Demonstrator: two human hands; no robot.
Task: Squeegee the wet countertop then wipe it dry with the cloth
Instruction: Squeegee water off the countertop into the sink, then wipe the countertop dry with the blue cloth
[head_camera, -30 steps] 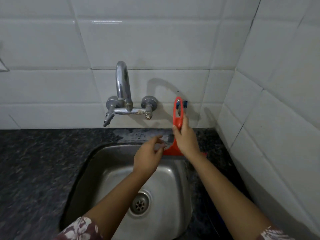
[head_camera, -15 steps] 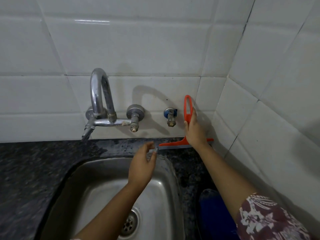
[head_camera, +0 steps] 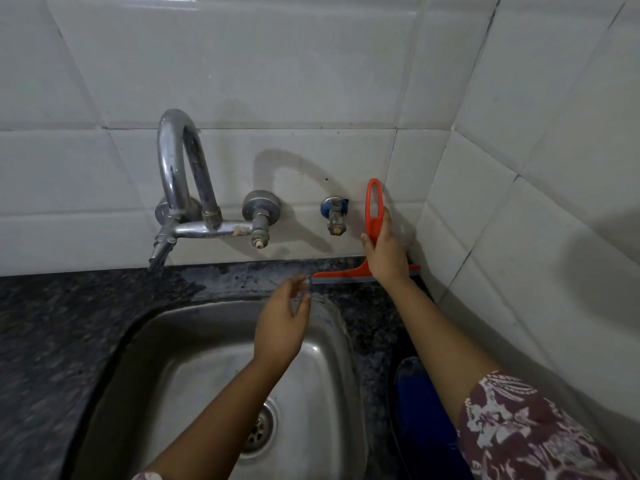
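Note:
My right hand (head_camera: 386,252) grips the looped handle of an orange squeegee (head_camera: 374,209). Its blade (head_camera: 341,277) rests on the dark speckled countertop (head_camera: 242,278) behind the sink, close to the right corner of the tiled walls. My left hand (head_camera: 282,323) hovers over the sink's back rim with fingers apart, fingertips just short of the blade's left end. A blue cloth (head_camera: 420,410) lies on the counter to the right of the sink, partly hidden under my right arm.
A steel sink (head_camera: 194,375) with a drain (head_camera: 261,429) fills the middle. A chrome tap (head_camera: 180,174) and a small blue valve (head_camera: 334,211) stick out of the white tiled back wall. A second tiled wall (head_camera: 536,237) closes the right side.
The squeegee moved from over the sink's back edge to the right, onto the counter strip near the corner. My left hand let go of the blade's end and hangs just left of it.

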